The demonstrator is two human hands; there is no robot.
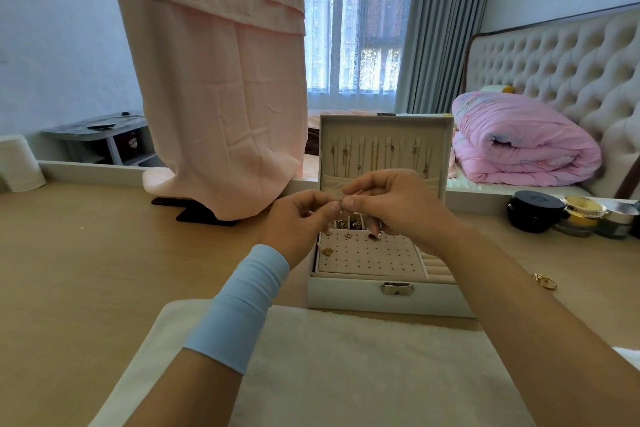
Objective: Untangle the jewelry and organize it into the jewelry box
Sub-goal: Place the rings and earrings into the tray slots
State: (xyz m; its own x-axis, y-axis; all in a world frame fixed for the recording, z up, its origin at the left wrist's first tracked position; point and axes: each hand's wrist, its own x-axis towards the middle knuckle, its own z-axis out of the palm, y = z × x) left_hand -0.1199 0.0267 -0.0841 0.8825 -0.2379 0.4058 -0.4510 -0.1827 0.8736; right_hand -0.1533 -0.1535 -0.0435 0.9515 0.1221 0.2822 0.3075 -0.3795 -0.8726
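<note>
Two hands, left hand (298,218) and right hand (391,204), meet above the open jewelry box (381,298) on the desk (86,270). Each grip is pinched on one small gold jewelry piece (342,203) held between them. Necklaces (381,156) hang inside the upright lid. A loose gold piece (545,281) lies on the desk, right of the box.

No readable text.
Emblem on black jar lid (535,199) too blurred; mark on shelf box (131,143) too small.
</note>
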